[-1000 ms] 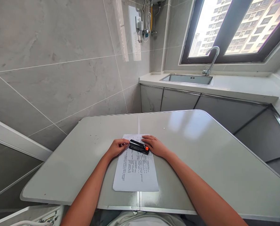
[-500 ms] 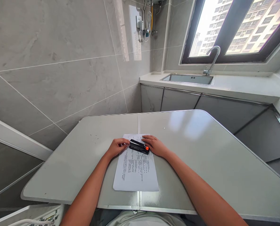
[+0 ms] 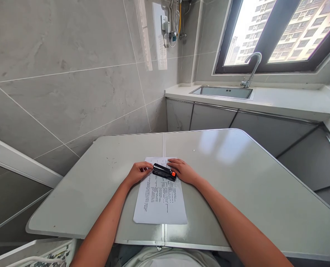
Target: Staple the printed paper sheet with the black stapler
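A black stapler (image 3: 164, 171) with an orange end lies slanted across the upper part of a printed sheet of paper (image 3: 160, 207). My left hand (image 3: 138, 172) is at the stapler's left end, its thumb and fingers closed together against that tip. At the orange end, my right hand (image 3: 183, 170) lies with its fingers stretched out over the top of the paper, behind the stapler. The right thumb is hidden. I cannot tell how firmly either hand touches the stapler.
The pale folding table (image 3: 223, 200) has a seam down its middle. Small dark bits (image 3: 111, 160) are scattered at the left, and a tiny white piece (image 3: 194, 150) lies farther back. Beyond the table stand a counter with a sink (image 3: 223, 92) and a faucet (image 3: 253, 68).
The view has tilted very slightly. Both hands, the stapler and the paper keep the same places relative to one another.
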A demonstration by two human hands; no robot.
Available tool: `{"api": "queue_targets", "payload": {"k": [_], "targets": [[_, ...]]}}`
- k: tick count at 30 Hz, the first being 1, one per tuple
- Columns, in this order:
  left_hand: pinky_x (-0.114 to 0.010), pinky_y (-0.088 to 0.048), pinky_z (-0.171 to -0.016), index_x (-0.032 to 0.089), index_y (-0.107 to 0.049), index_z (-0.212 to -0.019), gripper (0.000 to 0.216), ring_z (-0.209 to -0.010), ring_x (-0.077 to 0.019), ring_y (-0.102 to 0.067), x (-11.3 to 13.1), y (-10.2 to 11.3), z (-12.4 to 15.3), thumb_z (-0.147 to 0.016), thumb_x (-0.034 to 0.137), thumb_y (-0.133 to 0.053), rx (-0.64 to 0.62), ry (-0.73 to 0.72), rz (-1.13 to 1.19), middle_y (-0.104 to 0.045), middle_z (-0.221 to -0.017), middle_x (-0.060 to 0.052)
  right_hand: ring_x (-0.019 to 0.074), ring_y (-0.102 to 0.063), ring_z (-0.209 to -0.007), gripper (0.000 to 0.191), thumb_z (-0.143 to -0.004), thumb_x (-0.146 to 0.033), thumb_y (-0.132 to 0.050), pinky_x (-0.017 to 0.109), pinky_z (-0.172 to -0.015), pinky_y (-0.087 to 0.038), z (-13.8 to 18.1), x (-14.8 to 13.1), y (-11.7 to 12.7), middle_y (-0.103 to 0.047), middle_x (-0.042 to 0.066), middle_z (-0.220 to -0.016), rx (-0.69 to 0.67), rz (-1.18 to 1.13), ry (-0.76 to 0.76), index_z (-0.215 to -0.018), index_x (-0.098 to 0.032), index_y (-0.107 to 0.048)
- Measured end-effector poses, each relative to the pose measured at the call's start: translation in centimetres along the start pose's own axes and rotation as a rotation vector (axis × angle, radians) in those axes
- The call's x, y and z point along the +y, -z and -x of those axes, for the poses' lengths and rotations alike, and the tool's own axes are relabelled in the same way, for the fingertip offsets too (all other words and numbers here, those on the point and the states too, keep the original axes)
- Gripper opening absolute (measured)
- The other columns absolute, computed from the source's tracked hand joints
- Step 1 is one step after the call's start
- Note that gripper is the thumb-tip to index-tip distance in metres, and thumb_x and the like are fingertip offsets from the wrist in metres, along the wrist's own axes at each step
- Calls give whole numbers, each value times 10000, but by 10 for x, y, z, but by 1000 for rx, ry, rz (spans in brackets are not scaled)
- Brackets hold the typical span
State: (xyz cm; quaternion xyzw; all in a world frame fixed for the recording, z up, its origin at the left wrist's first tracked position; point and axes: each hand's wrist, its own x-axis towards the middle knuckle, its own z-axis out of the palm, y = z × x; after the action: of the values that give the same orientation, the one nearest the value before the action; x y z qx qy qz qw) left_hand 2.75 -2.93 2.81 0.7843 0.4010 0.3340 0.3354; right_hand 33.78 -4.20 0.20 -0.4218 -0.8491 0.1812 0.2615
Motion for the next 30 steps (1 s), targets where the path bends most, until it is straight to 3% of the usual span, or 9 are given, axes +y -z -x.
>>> {"api": "queue_targets", "payload": {"k": [30], "targets": [[-268,-477,-674,243,-836,-983,157,-924,-188,-739,-7,12,3,-921,319,-713,19,26,-119,-808,-1125,-65,289,-552,-1394,388,-1056,-297,-476,523,-1199,-434,1,3,0,-604,73,-1516,5,-24,15,-1385,-259,-678]]}}
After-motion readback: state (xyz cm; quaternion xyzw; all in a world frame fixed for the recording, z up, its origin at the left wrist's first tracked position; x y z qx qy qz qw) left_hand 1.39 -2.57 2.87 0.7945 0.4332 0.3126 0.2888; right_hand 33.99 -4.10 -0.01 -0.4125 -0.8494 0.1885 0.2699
